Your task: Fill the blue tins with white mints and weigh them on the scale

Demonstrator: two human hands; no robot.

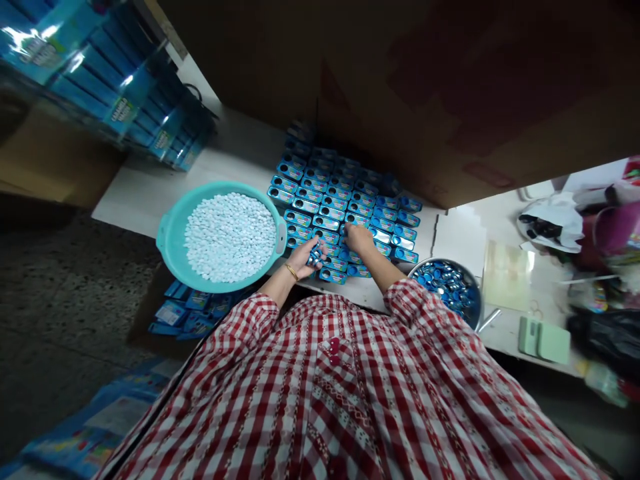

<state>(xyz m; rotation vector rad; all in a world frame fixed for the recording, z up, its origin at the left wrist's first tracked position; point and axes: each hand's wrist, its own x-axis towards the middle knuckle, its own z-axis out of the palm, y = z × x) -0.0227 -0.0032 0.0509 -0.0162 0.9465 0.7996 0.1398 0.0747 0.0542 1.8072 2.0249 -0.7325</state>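
Note:
My left hand (304, 259) is cupped, palm up, around a small pile of shiny blue metal caps (315, 253). It sits over the near edge of the rows of small blue rectangular tins (332, 212). Many of these tins show a dark round hole at one end, while others look covered there. Fingers bent downward, my right hand (358, 239) touches a tin in the middle of the rows. Its fingertips are partly hidden, so what they pinch does not show. More blue caps (447, 283) fill a metal pan (479, 293) by my right elbow.
A turquoise basin (167, 243) of white pellet-like candies (230, 237) overhangs the table's left front. Wrapped blue packs (120, 100) are stacked at upper left. A large cardboard panel (350, 73) stands behind the tins. A pale green scale-like device (545, 340) and bags (555, 220) lie right.

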